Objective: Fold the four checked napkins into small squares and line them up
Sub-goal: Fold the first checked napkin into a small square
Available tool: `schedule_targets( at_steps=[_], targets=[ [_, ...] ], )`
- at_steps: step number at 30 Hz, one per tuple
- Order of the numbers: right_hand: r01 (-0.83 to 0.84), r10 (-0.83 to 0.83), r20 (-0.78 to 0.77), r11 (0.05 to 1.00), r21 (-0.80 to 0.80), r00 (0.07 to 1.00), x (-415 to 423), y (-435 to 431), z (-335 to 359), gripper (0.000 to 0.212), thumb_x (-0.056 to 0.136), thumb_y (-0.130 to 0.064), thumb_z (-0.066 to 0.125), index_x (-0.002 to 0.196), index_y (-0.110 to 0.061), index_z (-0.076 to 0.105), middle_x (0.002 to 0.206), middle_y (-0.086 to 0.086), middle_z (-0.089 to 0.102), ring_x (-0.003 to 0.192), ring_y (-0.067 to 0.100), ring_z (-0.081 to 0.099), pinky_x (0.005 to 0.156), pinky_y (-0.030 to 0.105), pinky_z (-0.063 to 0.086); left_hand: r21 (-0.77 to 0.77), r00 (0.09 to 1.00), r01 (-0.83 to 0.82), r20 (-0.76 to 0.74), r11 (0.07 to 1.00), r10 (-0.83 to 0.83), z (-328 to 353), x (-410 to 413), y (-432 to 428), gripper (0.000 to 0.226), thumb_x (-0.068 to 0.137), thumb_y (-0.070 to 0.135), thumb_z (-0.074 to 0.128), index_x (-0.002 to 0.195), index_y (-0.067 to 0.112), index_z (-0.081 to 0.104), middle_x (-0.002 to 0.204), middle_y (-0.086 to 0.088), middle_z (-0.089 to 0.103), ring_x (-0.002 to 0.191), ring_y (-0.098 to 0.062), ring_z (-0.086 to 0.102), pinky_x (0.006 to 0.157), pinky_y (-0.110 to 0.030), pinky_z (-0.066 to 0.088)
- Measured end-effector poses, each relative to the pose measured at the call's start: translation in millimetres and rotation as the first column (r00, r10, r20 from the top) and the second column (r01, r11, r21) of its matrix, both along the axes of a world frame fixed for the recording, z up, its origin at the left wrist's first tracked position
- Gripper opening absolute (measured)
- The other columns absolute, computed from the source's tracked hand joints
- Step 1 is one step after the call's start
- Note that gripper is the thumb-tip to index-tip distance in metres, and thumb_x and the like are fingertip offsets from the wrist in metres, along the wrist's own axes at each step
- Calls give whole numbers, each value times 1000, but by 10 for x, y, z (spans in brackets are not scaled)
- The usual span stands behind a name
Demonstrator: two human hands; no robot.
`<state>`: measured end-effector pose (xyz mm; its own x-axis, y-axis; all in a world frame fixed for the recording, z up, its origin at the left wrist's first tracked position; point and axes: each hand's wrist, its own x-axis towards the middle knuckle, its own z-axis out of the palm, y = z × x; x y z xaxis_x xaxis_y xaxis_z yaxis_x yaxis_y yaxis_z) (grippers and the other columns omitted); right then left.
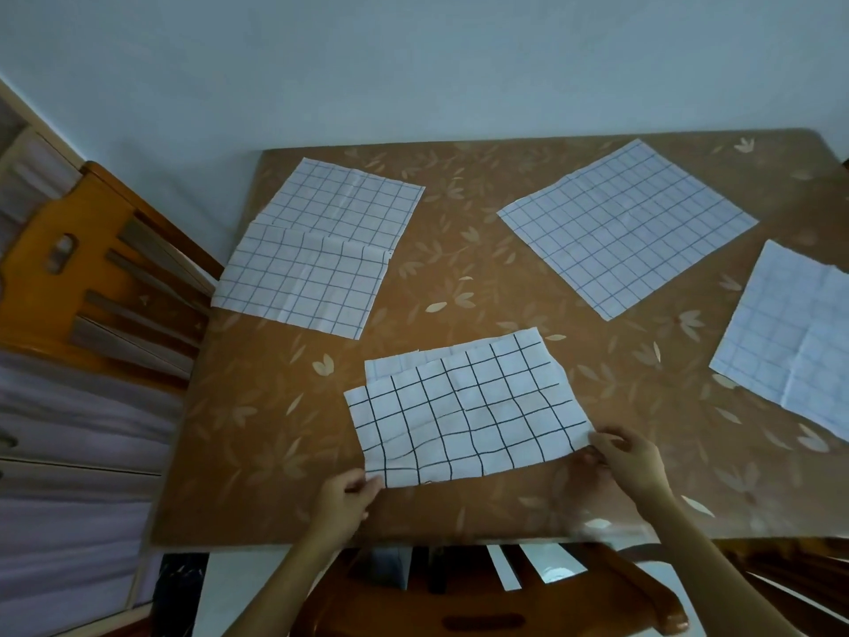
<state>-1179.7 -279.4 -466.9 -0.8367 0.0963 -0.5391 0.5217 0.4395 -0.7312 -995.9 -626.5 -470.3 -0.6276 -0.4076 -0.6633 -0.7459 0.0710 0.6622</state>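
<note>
Because both hands grip the near edge of the same checked napkin (464,411), the coming move depends on how this napkin lies. The left hand (347,496) pinches its near left corner between thumb and fingers, and the right hand (627,457) pinches its near right corner in the same way. The napkin is folded once, not quite evenly, and its long axis runs left to right between the two hands, slightly tilted, with the right end farther. Both hands are equally close to it, so in my judgement either can carry a short end across to the other.

Farther on the brown leaf-patterned table (459,268), three other napkins wait: a half-folded napkin (317,250) at far left, an open napkin (627,227) at far right, and another open napkin (795,337) at the right edge.
</note>
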Motion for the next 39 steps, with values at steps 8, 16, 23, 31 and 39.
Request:
schedule_targets(
  at_steps=[8, 16, 23, 31, 39],
  targets=[
    [-101, 101, -4, 991, -85, 995, 64, 84, 52, 19, 94, -13, 65, 113, -12, 66, 89, 7, 76, 78, 23, 74, 61, 24, 52, 341, 915, -379, -1, 860, 404, 60, -170, -132, 27, 92, 21, 67, 110, 1, 64, 103, -23, 72, 94, -36, 72, 64, -32, 63],
    [-142, 142, -11, 990, -8, 990, 115, 63, 22, 28, 94, -18, 66, 121, -14, 61, 98, 3, 69, 83, 17, 69, 59, 24, 50, 188, 963, -239, -81, 953, 258, 61, -180, -144, 21, 91, 19, 68, 106, 3, 67, 90, -18, 75, 82, -28, 75, 77, -43, 62],
    [-87, 87, 21, 996, -26, 996, 43, 52, -13, 31, 88, -12, 70, 118, -12, 64, 95, 6, 73, 82, 25, 72, 72, 41, 61, 64, 966, -207, -143, 976, 215, 161, -272, -190, 28, 90, 18, 70, 114, 7, 63, 88, -17, 73, 79, -28, 73, 73, -38, 62],
    [-56, 13, -216, 980, -191, 976, -300, -143, 546, 28, 91, -11, 67, 120, -13, 66, 78, 3, 77, 76, 18, 74, 65, 26, 58, -23, 907, -239, -362, 971, 215, 694, -852, -472, 32, 90, 14, 70, 121, 13, 60, 89, -17, 73, 71, -22, 71, 59, -22, 60],
    [-66, 2, -564, 994, -93, 826, -478, -241, 935, 18, 88, -32, 74, 106, -34, 72, 85, -10, 75, 91, 10, 71, 101, 49, 50, -341, 770, -324, -637, 882, 37, 1209, -1175, -466, 11, 93, 23, 67, 101, 17, 69, 87, 11, 70, 75, 11, 66, 62, -11, 54]
  ],
)
